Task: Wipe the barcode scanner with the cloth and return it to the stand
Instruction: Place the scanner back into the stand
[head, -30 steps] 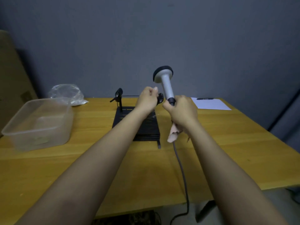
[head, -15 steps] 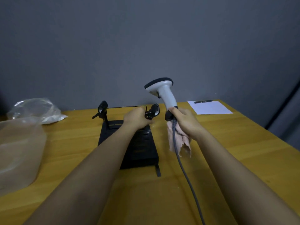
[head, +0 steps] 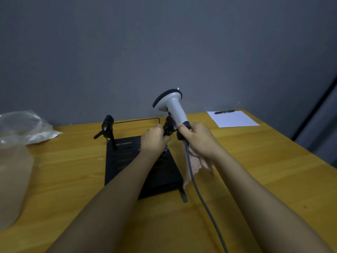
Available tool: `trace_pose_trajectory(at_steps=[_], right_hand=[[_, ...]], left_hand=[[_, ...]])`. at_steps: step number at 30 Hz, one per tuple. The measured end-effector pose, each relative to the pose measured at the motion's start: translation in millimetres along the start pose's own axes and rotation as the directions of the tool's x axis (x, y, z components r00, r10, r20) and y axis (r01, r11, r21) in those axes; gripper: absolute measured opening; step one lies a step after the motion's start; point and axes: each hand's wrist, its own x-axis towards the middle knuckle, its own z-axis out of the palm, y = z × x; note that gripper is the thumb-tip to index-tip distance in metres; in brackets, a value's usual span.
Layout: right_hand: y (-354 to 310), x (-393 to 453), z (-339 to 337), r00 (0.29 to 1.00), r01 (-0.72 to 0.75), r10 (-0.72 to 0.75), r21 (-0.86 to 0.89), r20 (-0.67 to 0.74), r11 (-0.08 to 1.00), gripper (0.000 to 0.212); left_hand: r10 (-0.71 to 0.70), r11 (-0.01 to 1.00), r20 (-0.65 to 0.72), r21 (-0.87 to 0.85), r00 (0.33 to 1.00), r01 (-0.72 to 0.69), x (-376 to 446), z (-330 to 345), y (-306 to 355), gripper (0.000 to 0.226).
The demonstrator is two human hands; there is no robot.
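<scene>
My right hand (head: 197,138) grips the handle of the white barcode scanner (head: 172,105), head up and tilted left, and also pinches a pink cloth (head: 195,164) that hangs below it. The scanner's grey cable (head: 202,201) trails down toward me. A black stand (head: 127,157) with a flat base sits on the wooden table (head: 255,161). My left hand (head: 154,140) is closed on the stand's right-hand clip (head: 168,126), right beside the scanner's handle. A second clip (head: 107,126) stands on a post at the stand's left.
A clear plastic bag (head: 23,127) lies at the back left, and a translucent tub (head: 12,179) sits at the left edge. A white sheet of paper (head: 233,119) with a black pen (head: 224,111) lies at the back right. A grey wall rises behind the table.
The view has shifted right and closer to the stand. My right hand has brought the scanner left, up to the clip that my left hand holds. The cloth still hangs from my right hand.
</scene>
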Motion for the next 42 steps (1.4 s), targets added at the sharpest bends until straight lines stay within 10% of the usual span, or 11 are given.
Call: trace_pose_trajectory(at_steps=[15, 28, 42], right_hand=[[-1, 2, 4, 0.988, -0.059, 0.080, -0.155, 0.133, 0.986, 0.040], [-81, -44, -27, 0.937, 0.102, -0.262, -0.534, -0.232, 0.839, 0.039], [-280, -45, 148, 0.935, 0.351, -0.352, 0.198, -0.027, 0.915, 0.025]], left_hand=[[0.053, 0.998, 0.032, 0.039, 0.998, -0.054, 0, 2, -6, 0.020], [-0.029, 0.977, 0.026, 0.213, 0.999, 0.022, -48, -65, 9, 0.037], [-0.365, 0.887, -0.312, 0.168, 0.877, 0.429, -176, -273, -180, 0.025]])
